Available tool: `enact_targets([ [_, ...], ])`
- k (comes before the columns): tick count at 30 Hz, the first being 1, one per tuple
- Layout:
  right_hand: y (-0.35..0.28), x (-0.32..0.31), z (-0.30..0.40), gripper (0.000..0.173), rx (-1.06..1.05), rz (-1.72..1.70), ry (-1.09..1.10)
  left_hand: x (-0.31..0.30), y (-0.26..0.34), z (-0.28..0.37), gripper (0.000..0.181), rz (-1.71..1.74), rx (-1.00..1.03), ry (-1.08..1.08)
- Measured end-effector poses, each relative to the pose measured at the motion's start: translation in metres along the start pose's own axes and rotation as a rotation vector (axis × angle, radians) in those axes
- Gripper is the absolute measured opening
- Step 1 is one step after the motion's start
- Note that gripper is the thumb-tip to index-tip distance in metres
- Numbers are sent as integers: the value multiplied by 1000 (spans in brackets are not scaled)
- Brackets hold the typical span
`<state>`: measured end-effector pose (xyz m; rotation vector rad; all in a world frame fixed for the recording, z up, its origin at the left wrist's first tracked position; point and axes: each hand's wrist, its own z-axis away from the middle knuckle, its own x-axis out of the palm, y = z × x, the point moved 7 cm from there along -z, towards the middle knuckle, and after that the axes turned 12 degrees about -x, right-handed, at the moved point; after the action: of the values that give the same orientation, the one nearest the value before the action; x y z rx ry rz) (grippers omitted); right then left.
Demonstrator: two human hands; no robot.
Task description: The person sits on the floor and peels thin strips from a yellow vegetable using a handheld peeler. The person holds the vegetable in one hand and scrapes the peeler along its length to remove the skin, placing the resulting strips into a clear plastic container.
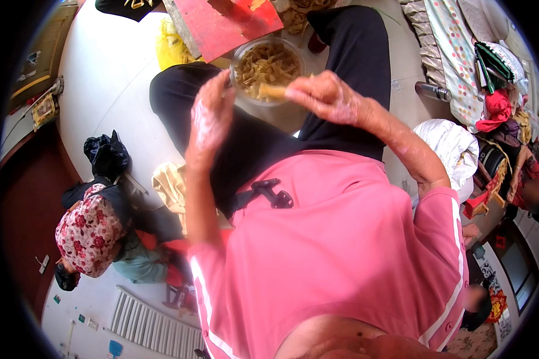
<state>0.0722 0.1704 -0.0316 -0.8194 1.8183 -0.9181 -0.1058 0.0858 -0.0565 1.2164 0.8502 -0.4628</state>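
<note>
Between my knees stands a round clear plastic tub (300,50), full of yellowish-brown curled strips (267,67). My right hand (328,96) is over the tub's near right side, with a yellow strip-like piece (273,91) pinched between thumb and fingers. At the tub's left rim is my left hand (212,107), its fingers pointing up the view and blurred; whether it grips anything small cannot be made out. A red board (233,27) with a worn edge lies just beyond the tub.
A yellow plastic bag (170,45) lies left of the board. More brownish strips (296,18) are heaped beyond the tub. A metal flask (432,91) and a white bundle (447,143) are at right. A person in a floral top (90,231) is at left; other people are at far right.
</note>
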Motion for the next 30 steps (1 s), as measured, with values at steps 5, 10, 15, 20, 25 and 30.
enact_targets([
  [5, -25, 34, 20, 20, -56, -35, 15, 1, 30, 55, 30, 384, -90, -236],
  [10, -36, 55, 26, 24, -78, -21, -94, 11, 52, 86, 23, 419, -18, -304],
  [15, -40, 60, 26, 26, -86, -131, -122, 5, 48, 89, 9, 449, -89, -365],
  [20, -47, 74, 11, 20, -130, -35, -245, -31, 32, 91, 4, 354, -154, -315],
  [25, -61, 83, -23, 21, -206, -15, -259, -82, 22, 91, 3, 207, -150, -224],
  [30, -60, 88, -37, 21, -287, -26, -189, -82, 61, 87, 22, -466, 211, 67],
])
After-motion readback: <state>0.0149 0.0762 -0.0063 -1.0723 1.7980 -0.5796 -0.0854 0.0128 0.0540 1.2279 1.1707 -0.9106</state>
